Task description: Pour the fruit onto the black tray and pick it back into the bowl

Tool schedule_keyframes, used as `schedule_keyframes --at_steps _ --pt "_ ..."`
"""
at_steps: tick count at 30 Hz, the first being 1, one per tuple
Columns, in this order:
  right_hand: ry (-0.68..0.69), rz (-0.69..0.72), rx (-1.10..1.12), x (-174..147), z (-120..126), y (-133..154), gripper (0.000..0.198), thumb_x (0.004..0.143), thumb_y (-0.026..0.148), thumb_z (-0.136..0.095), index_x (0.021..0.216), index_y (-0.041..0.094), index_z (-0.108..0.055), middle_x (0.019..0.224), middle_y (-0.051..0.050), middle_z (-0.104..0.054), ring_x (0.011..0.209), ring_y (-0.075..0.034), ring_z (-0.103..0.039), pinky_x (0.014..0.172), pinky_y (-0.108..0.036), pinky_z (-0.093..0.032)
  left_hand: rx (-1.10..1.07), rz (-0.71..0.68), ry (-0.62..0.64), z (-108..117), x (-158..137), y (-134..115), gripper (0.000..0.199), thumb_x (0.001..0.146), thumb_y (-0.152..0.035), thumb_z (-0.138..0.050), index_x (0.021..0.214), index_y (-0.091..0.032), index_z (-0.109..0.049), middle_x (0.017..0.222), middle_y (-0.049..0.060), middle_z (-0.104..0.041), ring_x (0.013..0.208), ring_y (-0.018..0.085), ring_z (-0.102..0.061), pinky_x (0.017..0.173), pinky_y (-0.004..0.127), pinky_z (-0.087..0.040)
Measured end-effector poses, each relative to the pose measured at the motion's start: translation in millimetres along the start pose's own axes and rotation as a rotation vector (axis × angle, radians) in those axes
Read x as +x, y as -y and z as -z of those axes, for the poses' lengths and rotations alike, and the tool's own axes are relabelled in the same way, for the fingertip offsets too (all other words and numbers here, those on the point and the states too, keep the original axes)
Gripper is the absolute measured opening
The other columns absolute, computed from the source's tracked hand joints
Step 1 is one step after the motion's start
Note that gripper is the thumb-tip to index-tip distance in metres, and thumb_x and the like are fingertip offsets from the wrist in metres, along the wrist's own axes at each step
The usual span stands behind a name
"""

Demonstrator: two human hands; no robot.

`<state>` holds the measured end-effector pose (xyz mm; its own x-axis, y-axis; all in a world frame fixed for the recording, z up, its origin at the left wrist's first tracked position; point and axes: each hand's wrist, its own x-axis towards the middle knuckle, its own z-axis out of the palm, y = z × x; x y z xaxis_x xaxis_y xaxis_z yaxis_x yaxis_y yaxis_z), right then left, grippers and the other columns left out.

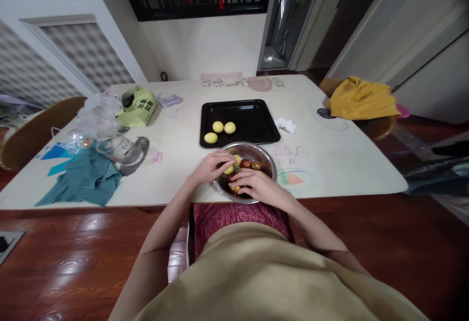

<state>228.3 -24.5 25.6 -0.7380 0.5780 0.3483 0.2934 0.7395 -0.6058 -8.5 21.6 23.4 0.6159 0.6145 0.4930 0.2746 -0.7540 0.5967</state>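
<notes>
In the head view, the left hand (216, 165) and right hand (260, 187) curved, fingers part-bent, over red and yellow fruit (245, 163) in the metal bowl (270, 165) on the worktop (176, 152), though whether either grip held any I could not tell.

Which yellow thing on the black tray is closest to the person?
The front-left yellow one; the other two sit farther back on the tray.

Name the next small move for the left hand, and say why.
Probably lift a yellow fruit from the metal bowl toward the black tray: the left hand is right beside it, three yellow fruits already lie on the tray, and reddish fruits share the bowl with it.
</notes>
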Motion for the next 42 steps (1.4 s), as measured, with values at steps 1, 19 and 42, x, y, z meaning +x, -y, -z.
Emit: schedule_keyframes --at_steps 1,19,42 --pt "-0.005 -0.002 -0.01 -0.6 -0.5 -0.5 0.033 0.088 0.005 -0.079 0.112 0.027 -0.086 0.118 -0.007 -0.084 0.112 -0.025 -0.08 0.104 -0.04 -0.063 0.0 0.007 0.002 0.0 -0.4 0.3 0.032 0.111 -0.034 -0.053 0.112 -0.018 -0.08 0.114 0.011 -0.083 0.111 0.024 -0.077 0.107 0.042 -0.057" --pt "-0.638 0.001 -0.145 -41.4 22.5 -37.7 0.016 0.102 0.028 -0.07 0.108 0.028 -0.085 0.104 -0.006 -0.085 0.105 -0.028 -0.077 0.097 -0.051 -0.063 -0.026 0.041 0.0 0.8 -3.2 2.4 0.033 0.111 -0.037 -0.053 0.114 -0.019 -0.081 0.117 0.011 -0.083 0.117 0.026 -0.075 0.108 0.045 -0.057" --pt "-0.707 -0.012 -0.066 -49.6 2.8 -55.4 0.039 0.112 0.031 -0.045 0.112 0.027 -0.084 0.112 -0.007 -0.084 0.121 -0.029 -0.073 0.104 -0.055 -0.059 -0.026 0.067 0.004 3.3 -1.0 -3.0 0.032 0.111 -0.036 -0.054 0.113 -0.02 -0.081 0.116 0.01 -0.083 0.115 0.027 -0.076 0.109 0.048 -0.057"
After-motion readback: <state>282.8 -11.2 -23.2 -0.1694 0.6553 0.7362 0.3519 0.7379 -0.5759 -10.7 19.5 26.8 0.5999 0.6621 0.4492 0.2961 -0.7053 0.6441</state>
